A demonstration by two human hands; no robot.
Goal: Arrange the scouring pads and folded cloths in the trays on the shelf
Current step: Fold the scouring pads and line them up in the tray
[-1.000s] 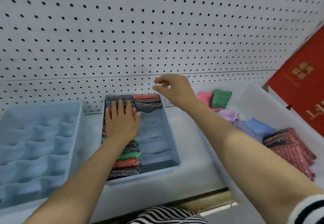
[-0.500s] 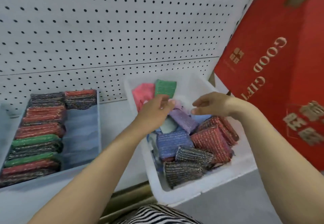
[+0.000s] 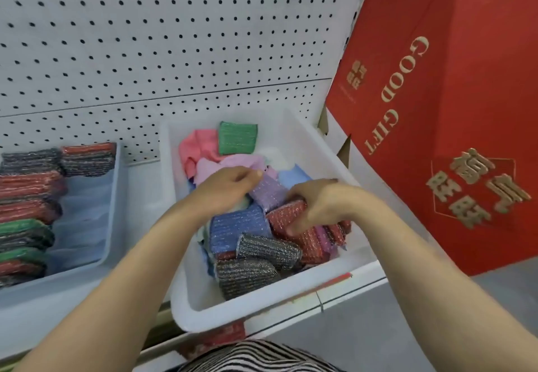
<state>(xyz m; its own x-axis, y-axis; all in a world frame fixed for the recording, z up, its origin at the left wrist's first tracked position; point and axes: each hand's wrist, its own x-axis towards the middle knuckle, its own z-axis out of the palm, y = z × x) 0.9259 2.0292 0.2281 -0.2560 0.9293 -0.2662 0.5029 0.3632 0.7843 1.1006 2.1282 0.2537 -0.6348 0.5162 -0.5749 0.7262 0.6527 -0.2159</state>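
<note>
A white bin [image 3: 262, 313] on the shelf holds a loose heap of scouring pads and cloths. My left hand [image 3: 227, 188] reaches into it, fingers curled on the upper edge of a purple scouring pad [image 3: 269, 195]. My right hand [image 3: 317, 205] grips a red scouring pad [image 3: 294, 221] beside it. In front of them lie a blue pad [image 3: 238, 226] and two grey pads [image 3: 267, 249]. A green pad [image 3: 237, 138] and a pink cloth [image 3: 195, 144] sit at the back. To the left, a pale blue tray [image 3: 113, 211] holds a packed row of pads [image 3: 26, 188].
A white pegboard wall [image 3: 174, 37] backs the shelf. A tall red gift box [image 3: 451, 95] stands close against the bin's right side. The bin overhangs the shelf's front edge [image 3: 334, 296]. The blue tray's right column holds only two pads at the back.
The view swung right from the blue tray to the white bin. Both hands left the tray and dropped into the bin, the right closing on the red pad.
</note>
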